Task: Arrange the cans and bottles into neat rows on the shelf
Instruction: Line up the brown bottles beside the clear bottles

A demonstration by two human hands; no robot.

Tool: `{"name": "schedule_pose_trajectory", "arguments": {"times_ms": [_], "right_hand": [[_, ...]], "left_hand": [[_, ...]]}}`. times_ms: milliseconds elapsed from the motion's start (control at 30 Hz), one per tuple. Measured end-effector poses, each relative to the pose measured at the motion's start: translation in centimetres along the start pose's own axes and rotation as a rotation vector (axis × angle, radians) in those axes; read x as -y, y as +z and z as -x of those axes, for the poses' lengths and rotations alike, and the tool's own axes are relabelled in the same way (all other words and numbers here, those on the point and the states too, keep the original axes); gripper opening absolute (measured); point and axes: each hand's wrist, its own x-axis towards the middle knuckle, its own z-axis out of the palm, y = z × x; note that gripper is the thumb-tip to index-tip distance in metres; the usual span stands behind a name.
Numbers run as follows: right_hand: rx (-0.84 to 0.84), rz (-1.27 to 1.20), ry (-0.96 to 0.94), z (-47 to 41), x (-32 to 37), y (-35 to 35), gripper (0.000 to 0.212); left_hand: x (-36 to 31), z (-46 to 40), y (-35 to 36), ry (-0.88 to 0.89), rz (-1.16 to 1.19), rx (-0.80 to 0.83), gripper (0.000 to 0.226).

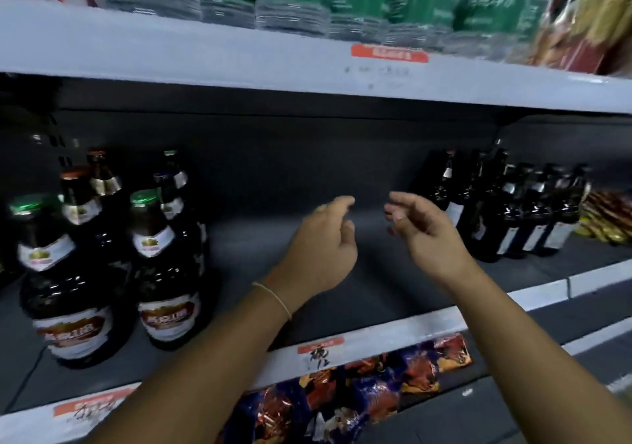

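Both hands are hovering apart and holding nothing, the left hand point(321, 248) and right hand point(427, 235) loosely curled over the bare middle of the shelf point(342, 307). This looks like the gap between placements; next seems a reach for a bottle. The brown bottles point(113, 255) are standing left of the hands, the dark bottles point(513, 211) just right.

Mid-shelf point(342, 310): open bay at centre, bare deck to back wall. Beer bottles point(113, 255) block 9 o'clock; dark bottles point(513, 211) block 3 o'clock. Upper shelf point(239, 57) caps 12 o'clock.
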Motion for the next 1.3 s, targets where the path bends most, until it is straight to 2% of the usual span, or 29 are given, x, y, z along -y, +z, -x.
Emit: {"name": "schedule_pose_trajectory", "arguments": {"times_ms": [200,433,733,967,1067,1167,1300], "right_hand": [[-0.096,0.098,0.018,-5.4,-3.4,-7.2,0.032],[-0.155,0.274,0.166,-11.7,-7.7,-12.2,0.024],[-0.088,0.530,0.154,-18.1,-11.6,-12.9,0.034],[-0.056,0.665,0.090,-19.8,-12.8,-12.0,0.022],[-0.088,0.630,0.081,-19.2,-12.1,-11.3,0.022],[-0.135,0.411,0.131,-17.8,-11.1,-10.1,0.026],[-0.146,0.330,0.091,-15.8,-9.3,-8.2,0.022]], "left_hand": [[-1.3,-5.9,5.8,-0.058,0.034,0.145,0.045],[-2.6,-10.9,10.9,-0.176,0.057,0.182,0.046],[-2.5,-13.3,13.7,-0.241,-0.004,0.179,0.048],[-0.6,-13.0,13.8,-0.293,-0.018,0.174,0.050],[0.3,-12.3,13.6,-0.301,-0.017,0.170,0.051],[1.0,-11.3,13.1,-0.329,0.015,0.181,0.054],[2.2,-10.1,11.9,-0.355,0.012,0.191,0.057]]}}
